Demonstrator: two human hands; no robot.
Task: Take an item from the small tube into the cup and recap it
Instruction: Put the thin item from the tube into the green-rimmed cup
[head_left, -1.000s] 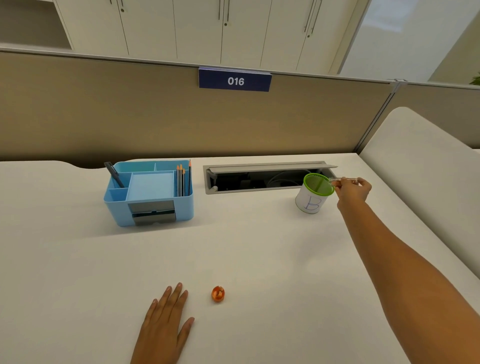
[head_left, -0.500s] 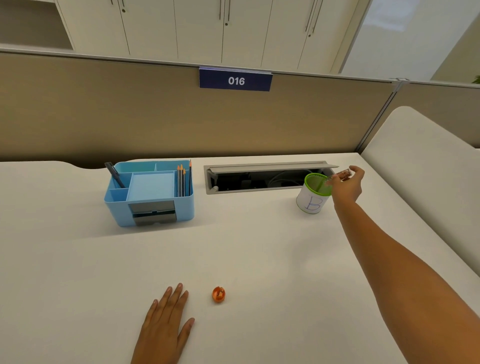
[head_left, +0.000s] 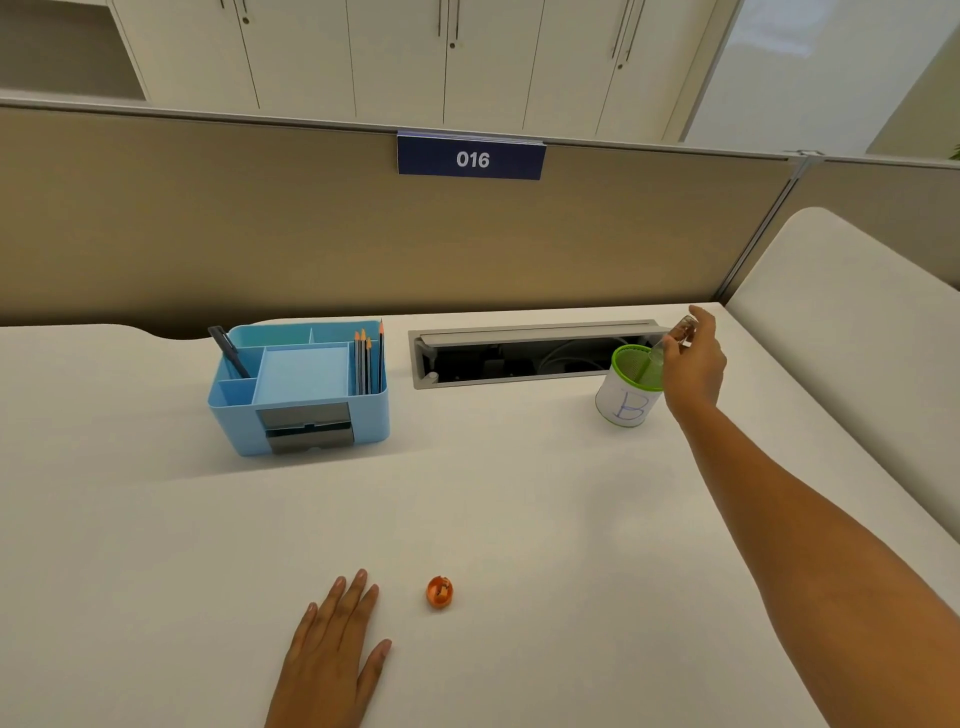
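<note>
Since a second ago the right hand (head_left: 693, 364) has tipped the small tube (head_left: 675, 338) from roughly level to a steep slant, its open mouth now down inside the rim of the cup (head_left: 626, 395) and its closed end raised past the fingers; the left hand, the cap and the organiser have not shifted.

Largest is the white desk (head_left: 467, 519), its far edge against a tan partition carrying a blue plate numbered 016 (head_left: 471, 158); pale cabinets stand beyond. A second white surface meets the desk along its right edge. The whole middle of the desk lies bare, and so does the near right part under the outstretched forearm. A grey cable hatch (head_left: 519, 353) stands open along the far edge, just behind the cup. Left of it, near the far edge, sits a blue organiser (head_left: 301, 389) with pencils upright in its right slot and a dark pen leaning at its left corner.

Near the far right corner the cup, white with a green mesh rim and a letter B, stands upright. The right hand's fingertips pinch the clear tube; whether anything has dropped out cannot be told. By the near edge the left hand (head_left: 330, 660) rests flat, fingers together, thumb spread. Just right of it, apart from the fingertips, lies the orange cap (head_left: 439, 592).
</note>
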